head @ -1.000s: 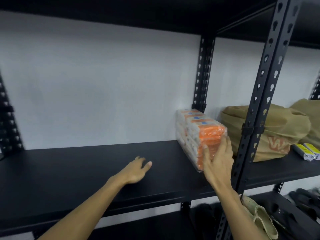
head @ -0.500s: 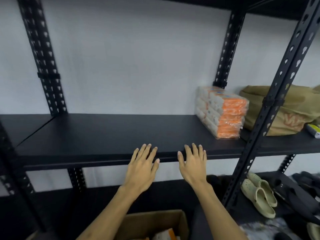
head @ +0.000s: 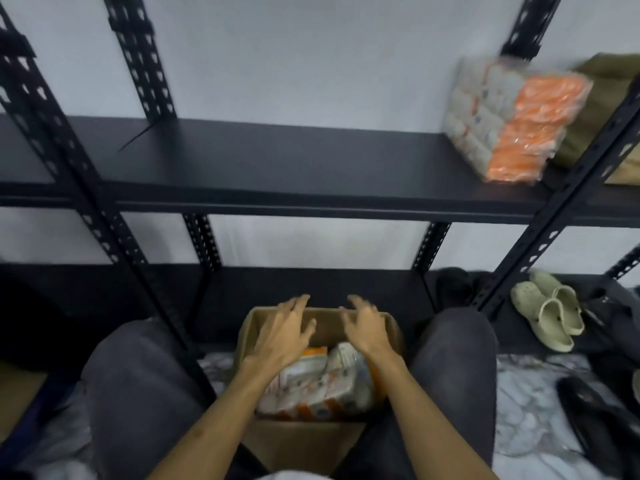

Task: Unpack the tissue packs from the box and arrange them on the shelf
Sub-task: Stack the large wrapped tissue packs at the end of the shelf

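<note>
Tissue packs in box beneath left hand and right hand, fingers spread, each grip empty.

No readable print anywhere

The wrapped tissue bundle on the shelf shows orange and white panels with small marks, all smeared by blur; the packs in the box carry orange and blue patches too soft to read, so no word, brand or number comes through.

A home storage corner: black slotted metal shelving, shoes, marble-patterned floor.
</note>
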Demonstrator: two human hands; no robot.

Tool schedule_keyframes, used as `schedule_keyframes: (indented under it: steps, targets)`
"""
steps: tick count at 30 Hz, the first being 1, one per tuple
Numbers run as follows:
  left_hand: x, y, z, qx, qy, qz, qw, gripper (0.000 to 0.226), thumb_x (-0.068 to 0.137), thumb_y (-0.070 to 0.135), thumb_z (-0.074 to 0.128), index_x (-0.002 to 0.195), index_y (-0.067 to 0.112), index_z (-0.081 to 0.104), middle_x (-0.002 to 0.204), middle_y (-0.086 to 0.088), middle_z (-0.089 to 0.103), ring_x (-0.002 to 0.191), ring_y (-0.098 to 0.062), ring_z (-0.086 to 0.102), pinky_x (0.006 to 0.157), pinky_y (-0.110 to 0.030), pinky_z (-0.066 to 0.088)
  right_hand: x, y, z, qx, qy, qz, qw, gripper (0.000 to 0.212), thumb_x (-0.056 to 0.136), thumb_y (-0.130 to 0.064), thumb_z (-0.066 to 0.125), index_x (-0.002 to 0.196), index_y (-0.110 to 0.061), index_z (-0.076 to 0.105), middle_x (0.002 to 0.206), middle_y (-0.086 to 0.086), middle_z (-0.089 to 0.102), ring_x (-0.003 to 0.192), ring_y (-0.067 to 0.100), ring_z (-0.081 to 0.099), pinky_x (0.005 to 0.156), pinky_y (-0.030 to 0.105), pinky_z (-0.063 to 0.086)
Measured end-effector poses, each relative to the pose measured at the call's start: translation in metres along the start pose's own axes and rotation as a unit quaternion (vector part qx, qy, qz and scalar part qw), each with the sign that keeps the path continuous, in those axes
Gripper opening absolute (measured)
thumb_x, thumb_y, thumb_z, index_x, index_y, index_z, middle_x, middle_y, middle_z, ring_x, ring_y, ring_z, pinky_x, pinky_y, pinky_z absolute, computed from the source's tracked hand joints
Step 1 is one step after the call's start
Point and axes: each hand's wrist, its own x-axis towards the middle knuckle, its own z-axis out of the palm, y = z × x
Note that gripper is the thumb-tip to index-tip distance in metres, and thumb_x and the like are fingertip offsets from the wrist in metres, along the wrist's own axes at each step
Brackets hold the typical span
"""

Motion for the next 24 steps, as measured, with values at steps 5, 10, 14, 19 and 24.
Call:
schedule_keyframes:
  steps: [5, 10, 14, 19, 24]
  targets:
    - [-0.036, -0.038, 0.058, -0.121, -0.170, -0.121, 0.970, 0.067, 0.095, 0.043, 0.063, 0.154, 0.027, 0.036, 0.148, -0.001, 0.053, 0.134, -0.022, 0.052, 0.110, -0.038, 0.043, -0.026, 0.029, 0.048, -0.060, -0.240, 0.096, 0.964, 0.053, 0.098, -0.045, 0.056, 0.142, -0.016, 0.049, 0.140, 0.007, 0.057, 0.126, 0.027, 0.054, 0.106, 0.039, 0.044]
    - [-0.029, -0.051, 0.068, -0.144, -0.197, -0.193, 0.950, 0.065, 0.096, 0.034, 0.067, 0.153, 0.018, 0.039, 0.148, -0.009, 0.053, 0.130, -0.027, 0.054, 0.108, -0.035, 0.043, -0.030, 0.043, 0.058, -0.143, -0.298, 0.077, 0.940, 0.059, 0.090, -0.043, 0.067, 0.139, -0.018, 0.045, 0.142, 0.007, 0.050, 0.127, 0.027, 0.051, 0.105, 0.038, 0.043]
    - [-0.039, -0.050, 0.083, -0.150, -0.253, -0.196, 0.935, 0.069, 0.093, 0.036, 0.070, 0.153, 0.023, 0.039, 0.152, -0.005, 0.048, 0.132, -0.025, 0.051, 0.111, -0.037, 0.042, -0.030, 0.046, 0.061, -0.142, -0.270, 0.058, 0.951, 0.053, 0.085, -0.041, 0.075, 0.128, -0.018, 0.052, 0.133, 0.006, 0.057, 0.119, 0.026, 0.055, 0.100, 0.038, 0.047]
    - [-0.046, -0.058, 0.088, -0.143, -0.268, -0.195, 0.933, 0.071, 0.093, 0.032, 0.070, 0.155, 0.027, 0.035, 0.153, -0.003, 0.045, 0.130, -0.021, 0.050, 0.106, -0.035, 0.046, -0.023, 0.035, 0.060, -0.083, -0.188, 0.030, 0.978, 0.046, 0.082, -0.050, 0.076, 0.116, -0.021, 0.067, 0.113, 0.000, 0.069, 0.105, 0.020, 0.063, 0.092, 0.036, 0.051]
    - [-0.033, -0.067, 0.081, -0.177, -0.217, -0.179, 0.943, 0.084, 0.077, 0.058, 0.078, 0.149, 0.031, 0.044, 0.147, 0.001, 0.054, 0.129, -0.023, 0.054, 0.107, -0.041, 0.047, -0.009, 0.028, 0.044, 0.067, -0.105, 0.016, 0.992, 0.031, 0.076, -0.035, 0.085, 0.098, -0.018, 0.072, 0.107, 0.001, 0.062, 0.100, 0.020, 0.063, 0.074, 0.025, 0.047]
